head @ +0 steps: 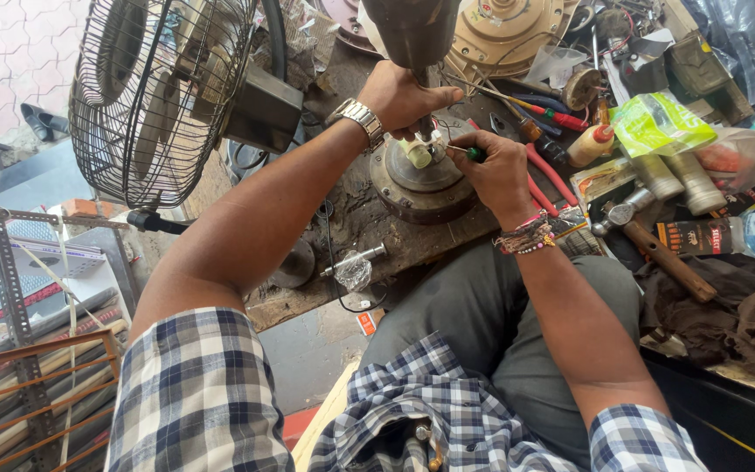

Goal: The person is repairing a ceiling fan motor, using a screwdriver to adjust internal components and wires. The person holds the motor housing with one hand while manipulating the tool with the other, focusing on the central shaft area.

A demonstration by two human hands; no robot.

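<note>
A round metal fan motor (421,179) sits on the worn wooden bench, with a small cream part (419,153) on top of its hub. My left hand (404,96), a metal watch on its wrist, pinches a thin upright shaft just above that cream part. My right hand (493,170), with beaded bands on the wrist, grips a small green-handled screwdriver (474,154) whose tip points left at the cream part. A large dark cylinder (411,31) hangs directly above the motor.
A wire-caged table fan (163,92) stands at left. Right of the motor lie red-handled pliers (548,175), a hammer (657,249), spray cans (679,179), a green packet (657,122), a glue bottle (589,144) and dark rags (727,315). A metal rack (10,288) stands low left.
</note>
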